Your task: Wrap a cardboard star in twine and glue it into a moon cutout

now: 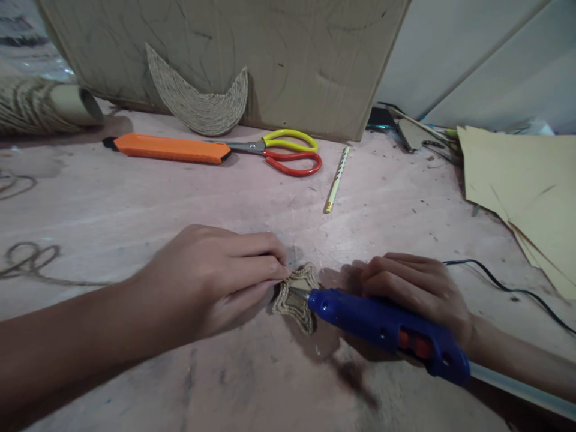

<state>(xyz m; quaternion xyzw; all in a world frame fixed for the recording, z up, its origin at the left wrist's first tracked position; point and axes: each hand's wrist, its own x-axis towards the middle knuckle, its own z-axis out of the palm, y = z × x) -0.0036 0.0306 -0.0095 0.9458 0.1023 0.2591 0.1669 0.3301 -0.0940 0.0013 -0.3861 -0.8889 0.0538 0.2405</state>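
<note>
The left hand [234, 276] pinches the left edge of the twine star [300, 303]; right of that star, the right hand [416, 288] clamps round a blue glue gun [360, 315].

Your single camera rides on your head, looking forward and steeply down at the pale pinkish, stained tabletop [252, 384]. It sits close above the small star of coiled brown twine [294, 307], which falls just below the view's centre. Your bare left hand [225, 270] and bare right hand [411, 288] flank the star, forearms cropped by the edges. Beyond the star, you see the upright brown cardboard panel [315, 72], its top cut off.
</note>
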